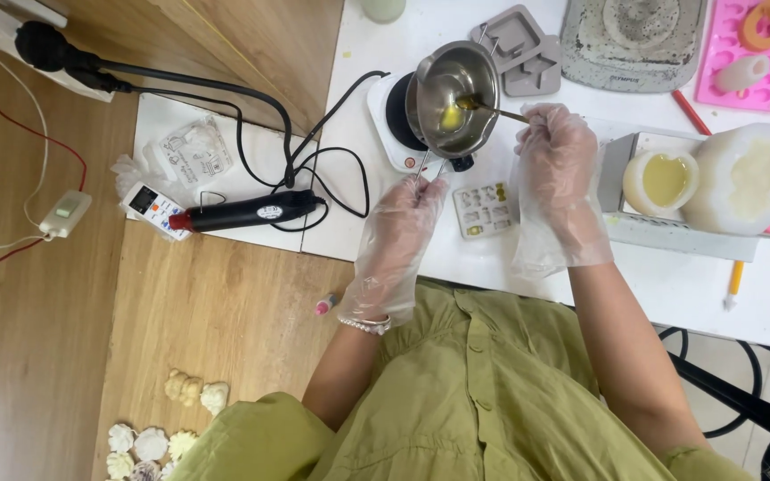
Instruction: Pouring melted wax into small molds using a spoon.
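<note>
Nearest the lens is the person's olive-green buttoned shirt (483,392), and both arms reach forward from it over the white table (670,285). The left hand (394,240), in a loose clear plastic glove, is closed around the thin wire handle of a small steel melting pot (452,89), apparently to steady the pot on the white electric hot plate (389,120) just beyond the fingers. The right hand (559,169), gloved the same way, is closed on a slim stirring stick (496,110) whose tip dips into the yellow melted liquid (450,117) in the pot. Between the hands lies a small clear mould tray (485,209). Right of the right hand stands a white silicone mould with a heart-shaped yellow filling (666,181). Left of the left hand lies a black and red heat gun (242,214).
</note>
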